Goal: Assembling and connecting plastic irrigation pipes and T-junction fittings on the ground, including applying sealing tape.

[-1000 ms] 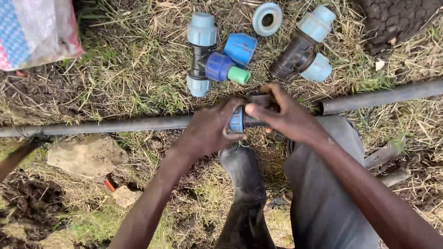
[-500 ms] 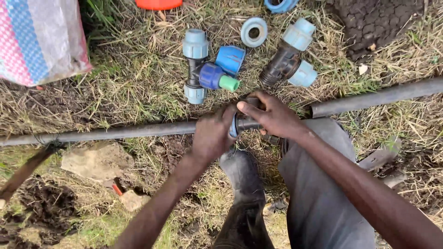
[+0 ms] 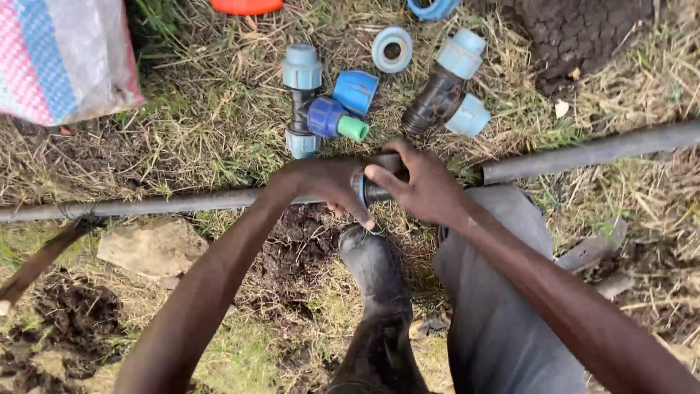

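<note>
Head view, looking straight down at grass and bare soil.

Left hand (image 3: 324, 182): wrapped around the end of a long dark grey plastic pipe (image 3: 160, 206) that lies across the ground from the left edge. Fingers curled down over the pipe; grip closed.

Right hand (image 3: 423, 186): closed around a short black coupling with a pale blue ring (image 3: 364, 190), which sits between the two hands. Thumb lies across the top of the fitting. The two hands are together, touching at the joint. How far the pipe end sits inside the coupling cannot be told; the hands cover it.

A second length of dark grey plastic pipe (image 3: 590, 152) runs from just beside the right hand to the right edge, roughly in line with the first.

On the grass just beyond the hands: a black tee fitting with pale blue end caps and a dark blue side nut with a green insert (image 3: 310, 106); a loose blue cap nut (image 3: 356, 91); a pale blue ring (image 3: 391, 49); a black elbow fitting with pale blue nuts (image 3: 448, 84).

Upper left: a pink, blue and white woven sack (image 3: 58, 55). Lower left: a flat pale stone (image 3: 153, 248) beside dug soil. The person's black rubber boot (image 3: 375, 277) stands below the hands.
</note>
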